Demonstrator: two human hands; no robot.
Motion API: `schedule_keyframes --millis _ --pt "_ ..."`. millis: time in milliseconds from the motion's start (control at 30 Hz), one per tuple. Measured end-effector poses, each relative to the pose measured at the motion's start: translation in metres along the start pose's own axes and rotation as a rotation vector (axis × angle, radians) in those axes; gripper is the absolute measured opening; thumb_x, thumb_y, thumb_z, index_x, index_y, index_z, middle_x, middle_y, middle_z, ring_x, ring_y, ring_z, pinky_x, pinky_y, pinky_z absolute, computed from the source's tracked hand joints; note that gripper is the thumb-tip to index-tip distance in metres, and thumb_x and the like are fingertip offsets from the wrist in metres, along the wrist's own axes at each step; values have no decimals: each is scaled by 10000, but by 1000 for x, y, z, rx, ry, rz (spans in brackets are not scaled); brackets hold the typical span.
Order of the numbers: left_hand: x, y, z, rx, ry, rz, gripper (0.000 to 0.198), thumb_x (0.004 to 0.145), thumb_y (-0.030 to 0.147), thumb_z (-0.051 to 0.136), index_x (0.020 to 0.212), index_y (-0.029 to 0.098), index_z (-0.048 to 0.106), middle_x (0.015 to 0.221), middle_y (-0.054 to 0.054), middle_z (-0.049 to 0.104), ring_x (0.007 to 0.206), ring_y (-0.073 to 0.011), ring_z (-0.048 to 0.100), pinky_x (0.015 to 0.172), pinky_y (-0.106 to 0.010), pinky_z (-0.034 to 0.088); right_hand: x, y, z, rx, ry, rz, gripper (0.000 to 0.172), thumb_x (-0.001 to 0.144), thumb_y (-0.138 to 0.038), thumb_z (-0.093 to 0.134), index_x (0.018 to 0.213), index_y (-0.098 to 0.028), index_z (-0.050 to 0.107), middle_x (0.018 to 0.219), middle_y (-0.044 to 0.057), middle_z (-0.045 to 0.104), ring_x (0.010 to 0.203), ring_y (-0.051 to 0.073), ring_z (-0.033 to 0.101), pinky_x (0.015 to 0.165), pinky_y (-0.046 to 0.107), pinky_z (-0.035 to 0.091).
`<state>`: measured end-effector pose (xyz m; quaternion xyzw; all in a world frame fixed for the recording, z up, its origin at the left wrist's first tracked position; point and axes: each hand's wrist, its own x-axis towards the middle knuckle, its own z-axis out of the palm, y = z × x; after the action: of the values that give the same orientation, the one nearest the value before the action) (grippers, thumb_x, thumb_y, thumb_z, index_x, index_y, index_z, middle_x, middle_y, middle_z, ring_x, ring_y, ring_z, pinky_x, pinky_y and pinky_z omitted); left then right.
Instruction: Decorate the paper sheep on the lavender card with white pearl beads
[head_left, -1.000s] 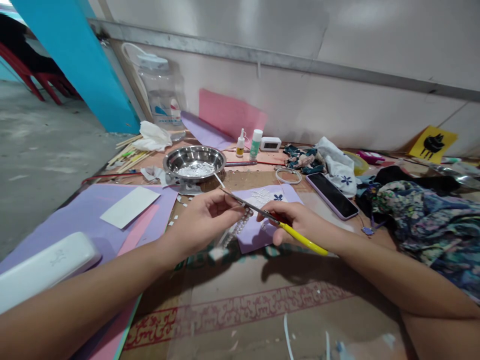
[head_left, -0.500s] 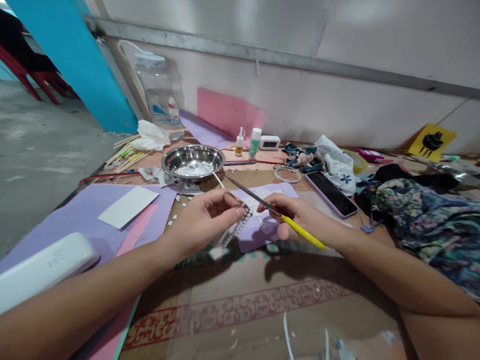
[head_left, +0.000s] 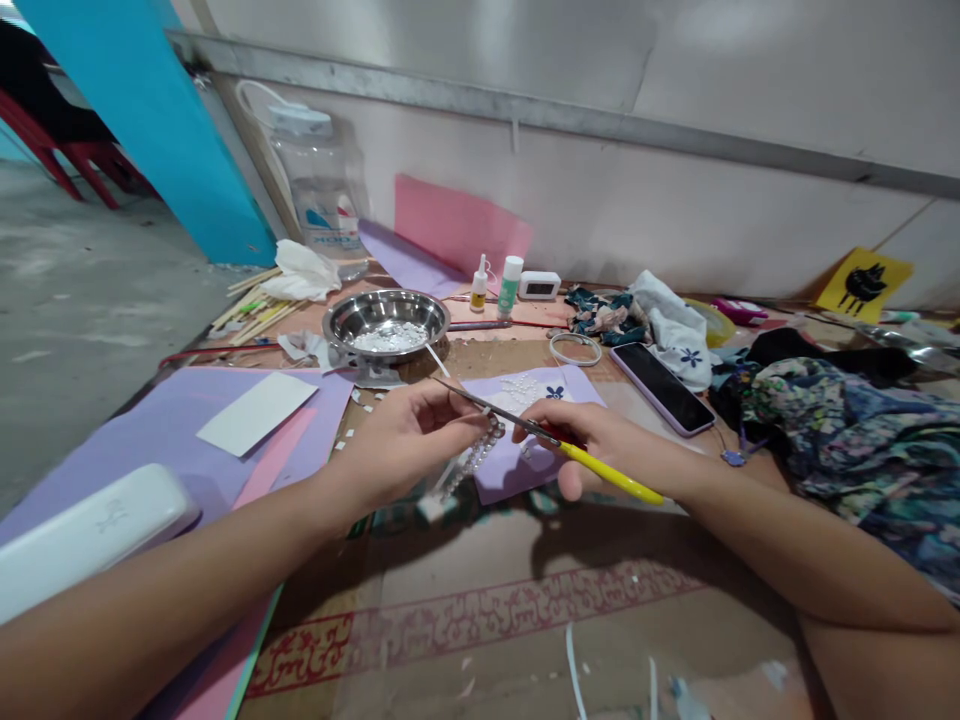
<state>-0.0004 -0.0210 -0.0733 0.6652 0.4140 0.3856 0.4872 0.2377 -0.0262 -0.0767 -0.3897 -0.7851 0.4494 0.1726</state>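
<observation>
My left hand pinches a strip of shiny silvery beads together with a thin white strip that sticks up past the fingers. A whitish piece hangs blurred at the lower end of the beads. In my right hand is a pair of scissors with yellow handles. Their dark blades cross over the fingers of my left hand at the top of the bead strip; whether they touch it I cannot tell. Beneath both hands lies a purple sheet bearing small white beads and a dark blue flower.
Behind my left hand stands a steel bowl of white bits. A glue bottle, a glue stick and a small white display line the wall. Right: a phone and patterned cloth. Left: purple paper, a white card.
The scissors have dropped and their blades lie lower across my left hand. My right hand has shifted slightly right, and the blue flower on the purple sheet now shows.
</observation>
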Motion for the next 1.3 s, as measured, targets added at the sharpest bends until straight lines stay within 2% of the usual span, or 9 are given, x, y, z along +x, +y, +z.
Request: schedule_keyframes --millis 100,333,467,700,933,1167,1300 --pt "0 1 0 -75 -58 -14 172 715 347 700 698 194 624 699 -1 661 695 -161 637 702 -301 544 0 0 0 -12 -1 9 593 711 -668 766 1049 -207 611 924 1 575 832 182 499 714 270 377" --pt "-1 -1 -1 -59 -62 -31 239 739 405 730 724 186 635 702 -15 669 724 -180 650 719 -316 544 -1 -3 0 -6 5 31 503 730 -553 782 1040 -197 608 765 -40 520 750 156 467 669 252 335" --pt "-1 -1 -1 -72 -69 -30 206 737 373 732 727 187 645 706 -17 677 717 -177 652 718 -314 547 0 -4 0 -11 10 45 484 715 -528 797 1016 -194 615 762 -40 520 746 154 457 664 252 326" --pt "0 0 0 -108 -66 -58 183 699 343 715 700 187 619 692 -1 658 699 -158 629 726 -307 541 1 -2 0 -40 24 53 523 698 -572 808 1012 -196 624 781 -32 518 757 160 455 669 253 343" --pt "-1 2 1 -120 -44 -66 229 690 371 719 684 193 575 707 4 647 692 -154 614 712 -300 522 0 0 -3 -35 -32 -9 641 717 -689 744 1101 -205 575 917 2 548 810 172 463 705 268 385" --pt "-1 1 1 -122 -73 -102 239 703 391 729 712 186 608 702 0 652 700 -158 622 722 -304 521 0 0 -2 -39 -22 0 653 703 -725 733 1068 -205 581 841 -23 514 762 157 453 686 259 370" --pt "-1 0 1 -123 -79 -85 213 715 369 722 707 183 618 691 3 653 701 -156 626 740 -304 527 0 0 -1 -44 -10 11 621 701 -672 767 1060 -197 589 820 -28 536 765 158 466 678 252 353"
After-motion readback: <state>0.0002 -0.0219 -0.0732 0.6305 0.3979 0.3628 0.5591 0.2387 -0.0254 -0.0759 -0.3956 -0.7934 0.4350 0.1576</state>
